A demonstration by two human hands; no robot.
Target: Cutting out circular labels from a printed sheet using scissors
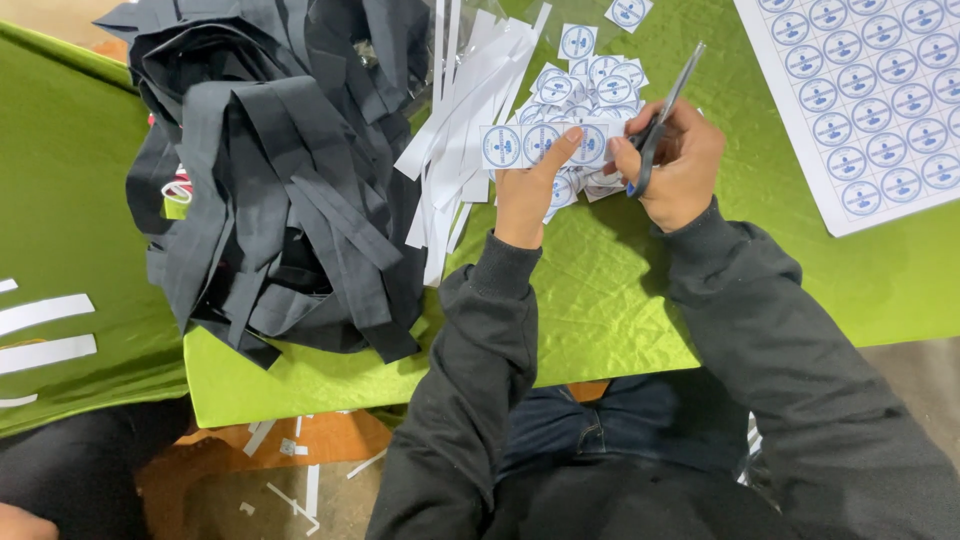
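1. Two hands at work, both mine, catalogued against the strip of printed labels [545,144] as landmark.
2. Far left of the strip: heap of dark fabric bands [280,180], piled clear of the cutting, its edge touching the white paper offcuts [455,150].
3. Just left of and below the strip: my left hand [527,192], thumb pinching it flat and level, seemingly so the blades meet it square.
4. Behind the strip: loose cut labels [590,85], dropped in a small pile on the green cloth [600,290].
5. At the strip's right end: my right hand [680,165], closed around the scissors [665,105], blades pointing away from me.
6. Far right: uncut label sheet [870,100], well apart, with bare cloth between.
7. Nearer me than the strip: open cloth up to the table edge.
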